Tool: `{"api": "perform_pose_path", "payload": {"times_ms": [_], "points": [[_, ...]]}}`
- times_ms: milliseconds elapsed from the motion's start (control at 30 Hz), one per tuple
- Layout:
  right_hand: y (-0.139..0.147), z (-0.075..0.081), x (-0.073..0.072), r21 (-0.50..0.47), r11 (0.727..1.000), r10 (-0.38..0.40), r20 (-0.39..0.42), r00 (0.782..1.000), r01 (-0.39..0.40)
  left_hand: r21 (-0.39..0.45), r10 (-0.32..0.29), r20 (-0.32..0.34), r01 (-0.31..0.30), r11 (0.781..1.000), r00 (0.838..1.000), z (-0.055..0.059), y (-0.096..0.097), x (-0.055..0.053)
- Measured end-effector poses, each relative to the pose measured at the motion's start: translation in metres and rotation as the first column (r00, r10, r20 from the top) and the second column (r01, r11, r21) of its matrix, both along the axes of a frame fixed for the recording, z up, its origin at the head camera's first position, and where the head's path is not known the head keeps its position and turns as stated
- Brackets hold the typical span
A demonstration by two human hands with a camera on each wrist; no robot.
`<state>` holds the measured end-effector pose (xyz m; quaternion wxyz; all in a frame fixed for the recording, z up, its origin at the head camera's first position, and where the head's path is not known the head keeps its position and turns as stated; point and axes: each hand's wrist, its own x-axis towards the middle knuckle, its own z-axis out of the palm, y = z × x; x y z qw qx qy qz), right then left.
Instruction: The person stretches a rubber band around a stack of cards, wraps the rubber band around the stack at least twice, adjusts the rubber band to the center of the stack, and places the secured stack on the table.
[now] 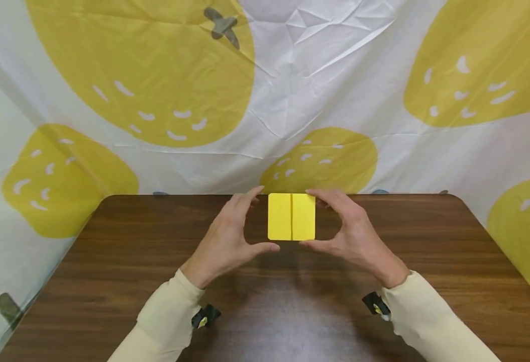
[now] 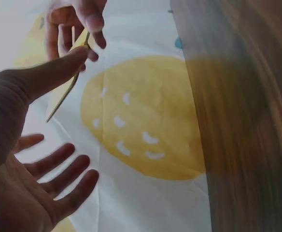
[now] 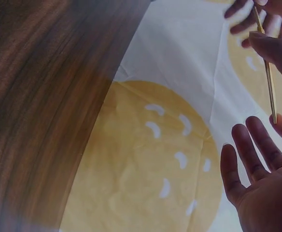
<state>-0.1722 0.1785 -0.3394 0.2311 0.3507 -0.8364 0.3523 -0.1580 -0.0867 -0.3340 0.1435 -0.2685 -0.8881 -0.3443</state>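
Observation:
A thin yellow square card [image 1: 280,217] with rounded corners stands facing me, a darker line running down its middle. My right hand [image 1: 357,235] pinches its right side, index finger at the top corner and thumb at the bottom one. My left hand [image 1: 226,239] is spread around the left side. In the left wrist view its thumb overlaps the card edge [image 2: 63,100], while the other fingers stay apart from it. Seen nearly edge-on in the right wrist view, the card [image 3: 270,82] looks slightly bent.
Below the hands is a dark wooden table [image 1: 124,281] with rounded far corners. Behind it hangs a white cloth [image 1: 192,173] printed with large yellow fruit, also along both sides. Small dark devices [image 1: 206,317] sit at both wrists by the cream sleeves [image 1: 165,311].

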Motion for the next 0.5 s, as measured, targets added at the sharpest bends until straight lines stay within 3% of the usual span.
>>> {"api": "perform_pose_path", "payload": {"times_ms": [133, 267, 367, 500], "points": [[0.000, -0.005, -0.001, -0.001, 1.000, 0.016, 0.044, 0.999, -0.016, -0.113, -0.040, -0.149, 0.023, 0.993, 0.988, 0.002, -0.001, -0.006], [0.000, -0.010, -0.003, 0.024, 0.999, 0.018, 0.098, 0.995, -0.020, -0.170, -0.067, -0.221, 0.029, 0.985, 0.973, 0.001, -0.002, -0.012], [-0.001, -0.015, -0.006, 0.081, 0.997, -0.011, 0.163, 0.986, -0.002, -0.210, -0.072, -0.206, 0.028, 0.977, 0.976, -0.002, -0.003, -0.018], [-0.005, -0.027, -0.013, 0.209, 0.978, -0.076, 0.246, 0.966, 0.024, -0.278, -0.060, -0.070, 0.038, 0.960, 0.996, -0.017, -0.004, -0.029]]}}
